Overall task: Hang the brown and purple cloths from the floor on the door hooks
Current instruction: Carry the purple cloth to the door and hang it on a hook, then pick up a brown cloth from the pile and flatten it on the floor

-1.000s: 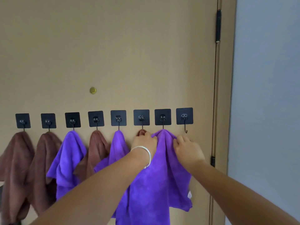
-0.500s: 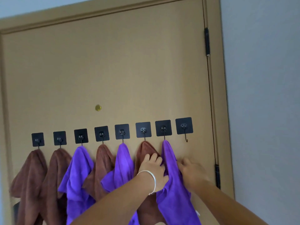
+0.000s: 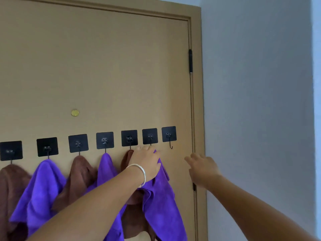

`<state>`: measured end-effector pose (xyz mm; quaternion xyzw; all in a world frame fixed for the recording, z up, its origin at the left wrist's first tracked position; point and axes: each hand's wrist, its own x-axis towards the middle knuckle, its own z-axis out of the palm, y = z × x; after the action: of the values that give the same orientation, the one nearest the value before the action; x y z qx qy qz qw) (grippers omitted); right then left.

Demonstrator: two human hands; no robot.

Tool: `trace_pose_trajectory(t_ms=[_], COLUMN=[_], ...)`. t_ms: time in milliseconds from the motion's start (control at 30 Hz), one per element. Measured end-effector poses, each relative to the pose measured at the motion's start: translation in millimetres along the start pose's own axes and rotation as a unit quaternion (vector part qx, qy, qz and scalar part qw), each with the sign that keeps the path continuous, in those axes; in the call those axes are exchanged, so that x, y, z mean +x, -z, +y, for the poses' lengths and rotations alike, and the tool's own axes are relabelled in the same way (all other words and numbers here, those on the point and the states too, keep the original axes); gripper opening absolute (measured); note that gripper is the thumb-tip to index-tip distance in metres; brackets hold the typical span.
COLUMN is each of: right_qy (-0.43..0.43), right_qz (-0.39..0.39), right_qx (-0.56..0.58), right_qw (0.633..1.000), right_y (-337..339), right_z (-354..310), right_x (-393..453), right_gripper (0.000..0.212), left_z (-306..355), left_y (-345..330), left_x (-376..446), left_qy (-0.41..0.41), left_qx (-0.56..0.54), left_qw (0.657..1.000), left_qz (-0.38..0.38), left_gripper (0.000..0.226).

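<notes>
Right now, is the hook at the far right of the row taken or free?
Free. The rightmost hook hangs bare beside the purple cloth on the neighbouring hook; the right hand near it holds nothing.

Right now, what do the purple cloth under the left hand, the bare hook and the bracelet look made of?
Purple cloth: soft fuzzy fabric, probably microfibre; matte nap, limp folds.
Bare hook: thin dark wire, likely metal, on a flat black square pad, possibly adhesive plastic.
Bracelet: smooth silvery band, looks like polished metal; it glints.
</notes>
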<state>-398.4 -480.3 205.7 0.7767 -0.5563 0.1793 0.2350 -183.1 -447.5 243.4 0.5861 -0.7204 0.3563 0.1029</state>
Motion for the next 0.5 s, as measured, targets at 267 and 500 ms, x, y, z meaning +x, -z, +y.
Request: trace_pose_trajectory(t_ms=[267,500], right_qy=[-0.013,-0.057], right_qz=[0.09,0.142], right_qx=[-0.096,-0.171], right_qw=[0.991,0.973], right_y=[61.5,119.0], right_z=[28.0,56.9], right_x=[-78.6,-184.5], right_gripper=[0.047,0.043], left_z=[42.1,119.2], left_y=[13.0,45.0], left_x=[-6.0,-17.4], left_qy=[-0.086,-0.172], left_qx=[-0.123,-0.213], left_qw=[0.983,0.949], left_qz=[0.108,0.154], left_gripper=[0.064,0.069])
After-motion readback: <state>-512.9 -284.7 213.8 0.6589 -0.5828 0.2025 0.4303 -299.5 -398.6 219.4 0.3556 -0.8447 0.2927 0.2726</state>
